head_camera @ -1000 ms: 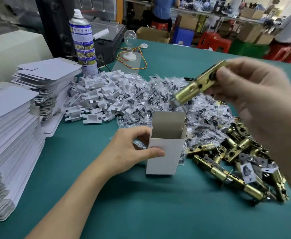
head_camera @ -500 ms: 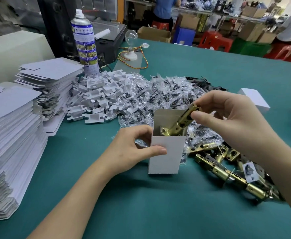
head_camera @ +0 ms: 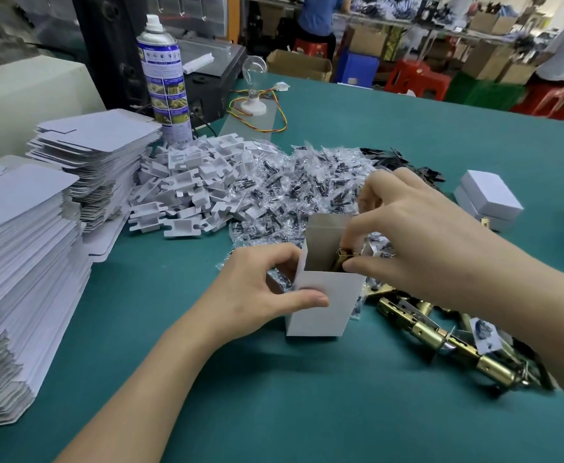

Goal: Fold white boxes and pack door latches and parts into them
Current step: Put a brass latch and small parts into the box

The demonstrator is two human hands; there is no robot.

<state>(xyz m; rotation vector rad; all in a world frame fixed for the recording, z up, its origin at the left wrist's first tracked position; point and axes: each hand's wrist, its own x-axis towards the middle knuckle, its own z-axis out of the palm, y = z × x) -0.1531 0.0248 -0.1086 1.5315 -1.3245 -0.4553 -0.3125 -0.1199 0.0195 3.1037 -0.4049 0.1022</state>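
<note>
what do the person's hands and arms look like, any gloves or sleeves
The left hand and right hand are both bare: no gloves, rings or wristbands show. The left forearm and right forearm are bare too, with no sleeve in view.

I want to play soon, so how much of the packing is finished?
Not much. The shut boxes at the right look done. Right now the left hand holds an open box while the right hand pinches a latch partly inside it. Left to do: many loose latches, bags of parts and tall stacks of flat boxes.
</note>
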